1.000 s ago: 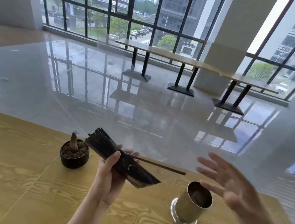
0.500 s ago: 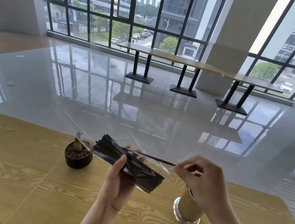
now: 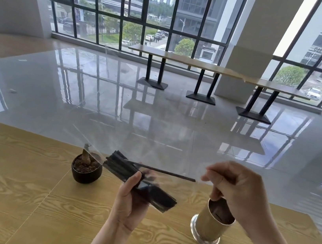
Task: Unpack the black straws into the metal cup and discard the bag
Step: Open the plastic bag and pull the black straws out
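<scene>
The straws [image 3: 120, 167], inside the clear bag [image 3: 153, 179], are gripped by the left hand [image 3: 127, 206] at lower centre, above the table [image 3: 12, 183]. One straw [image 3: 161, 171] juts rightward; its tip is pinched by the curled fingers of the right hand [image 3: 237, 192]. The cup [image 3: 209, 223] stands at lower right, under that hand. A pot [image 3: 86, 171] stands left of the bundle.
</scene>
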